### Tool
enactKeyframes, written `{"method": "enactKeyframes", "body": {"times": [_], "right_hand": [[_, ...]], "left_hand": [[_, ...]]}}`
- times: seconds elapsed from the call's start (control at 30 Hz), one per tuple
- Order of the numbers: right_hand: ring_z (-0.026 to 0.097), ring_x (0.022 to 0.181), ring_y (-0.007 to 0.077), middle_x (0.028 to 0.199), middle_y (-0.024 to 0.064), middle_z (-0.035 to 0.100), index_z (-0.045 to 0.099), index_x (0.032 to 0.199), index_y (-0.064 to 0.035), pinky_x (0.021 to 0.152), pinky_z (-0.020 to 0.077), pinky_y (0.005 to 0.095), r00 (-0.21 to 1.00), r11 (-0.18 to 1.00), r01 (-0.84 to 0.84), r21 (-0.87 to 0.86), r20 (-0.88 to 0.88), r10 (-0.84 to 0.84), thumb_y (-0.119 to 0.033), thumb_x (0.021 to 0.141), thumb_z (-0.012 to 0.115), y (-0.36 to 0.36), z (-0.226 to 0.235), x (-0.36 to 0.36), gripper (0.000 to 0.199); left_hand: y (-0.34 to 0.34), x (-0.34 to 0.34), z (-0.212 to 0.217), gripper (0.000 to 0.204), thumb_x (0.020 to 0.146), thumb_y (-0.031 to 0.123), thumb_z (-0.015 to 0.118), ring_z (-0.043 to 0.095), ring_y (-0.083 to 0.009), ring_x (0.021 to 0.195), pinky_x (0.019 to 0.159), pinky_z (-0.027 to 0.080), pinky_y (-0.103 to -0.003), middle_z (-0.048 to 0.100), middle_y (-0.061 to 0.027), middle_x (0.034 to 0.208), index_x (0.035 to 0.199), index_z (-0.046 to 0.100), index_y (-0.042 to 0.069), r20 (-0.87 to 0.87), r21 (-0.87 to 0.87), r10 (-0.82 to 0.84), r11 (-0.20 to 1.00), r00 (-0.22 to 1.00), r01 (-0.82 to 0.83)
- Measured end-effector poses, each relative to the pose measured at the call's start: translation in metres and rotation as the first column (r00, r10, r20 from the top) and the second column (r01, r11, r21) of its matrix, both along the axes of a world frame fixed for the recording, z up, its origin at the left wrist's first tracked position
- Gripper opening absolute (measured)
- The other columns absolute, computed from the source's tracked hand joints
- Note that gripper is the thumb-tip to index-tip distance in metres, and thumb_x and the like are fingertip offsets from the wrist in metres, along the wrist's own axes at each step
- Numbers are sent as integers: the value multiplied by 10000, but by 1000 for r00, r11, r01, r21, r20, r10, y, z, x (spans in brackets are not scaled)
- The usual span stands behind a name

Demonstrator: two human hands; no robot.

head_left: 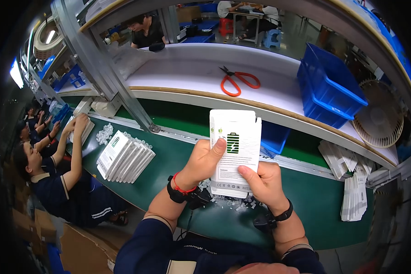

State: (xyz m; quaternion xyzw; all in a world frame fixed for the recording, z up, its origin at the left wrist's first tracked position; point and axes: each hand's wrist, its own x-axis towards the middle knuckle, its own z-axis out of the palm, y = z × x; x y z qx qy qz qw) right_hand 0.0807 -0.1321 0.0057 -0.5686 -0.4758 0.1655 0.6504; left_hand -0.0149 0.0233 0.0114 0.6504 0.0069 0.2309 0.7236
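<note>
Both hands meet on a slim white carton (pixel 242 125) held upright above a green worktop (pixel 306 205), its printed face turned up to the worker. The left hand (pixel 201 160) pinches the upper left edge and the right hand (pixel 267 183) the lower right, each grip narrow and closed on the carton, thumbs in front and the other fingers largely hidden behind; the diagonal hold seems meant to steady a light box. Whether anything is inside cannot be told. Small pale pieces (pixel 235 203) lie scattered beneath, apparently kept close for easy reach. To the left, a row of similar cartons (pixel 125 157) leans together, faces aligned, likely so they stay orderly, with a heap of clear bits (pixel 105 134) beyond. Flat-looking cartons (pixel 354 198) are bundled at the far right, seemingly out of the way. Above the worktop runs a white shelf (pixel 182 59) carrying red-handled scissors (pixel 231 74) and nested blue bins (pixel 335 98), with a round fan (pixel 382 116) at its right end. Down the line, a seated co-worker (pixel 55 185) reaches toward another stack, and more people sit across the busy workshop.
</note>
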Motion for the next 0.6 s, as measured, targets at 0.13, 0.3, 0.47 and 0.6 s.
{"method": "enactKeyframes", "body": {"times": [0.13, 0.3, 0.47, 0.6], "right_hand": [[591, 588, 72, 684, 86, 675, 699, 928, 19, 513, 458, 245, 996, 999, -16, 40, -83, 19, -111, 895, 613, 2, -4, -5, 159], [576, 485, 188, 605, 96, 617, 667, 796, 14, 467, 445, 298, 891, 953, 300, 50, 343, -298, -91, 863, 632, 12, -6, -7, 129], [560, 500, 310, 596, 108, 562, 596, 684, -15, 452, 441, 369, 623, 879, 447, 164, 648, -438, -145, 777, 691, 20, -30, -3, 186], [619, 631, 279, 742, 116, 632, 642, 866, 11, 551, 489, 341, 908, 967, 149, -207, 417, -51, -131, 806, 666, 9, -7, 17, 155]], "left_hand": [[-3, 2, 4, 446, 997, 352, 437, 606, -109, 847, 711, 496, -247, 666, -97, 947, 1028, 628, -50, -19, -50, 42, 998, 999, -43], [0, 22, -11, 531, 899, 178, 632, 604, -126, 885, 720, 495, -246, 609, -129, 1077, 1307, 383, -51, 125, 128, 244, 957, 962, -260], [-12, 22, -14, 1110, 671, 158, 833, 507, -250, 1138, 874, 460, -353, 405, -189, 1354, 1473, 73, 52, 172, 497, 316, 790, 933, -359], [-4, 22, -14, 1136, 659, 165, 832, 504, -256, 1154, 928, 443, -389, 430, -192, 1317, 1472, 45, 60, 159, 421, 361, 817, 919, -394]]}}
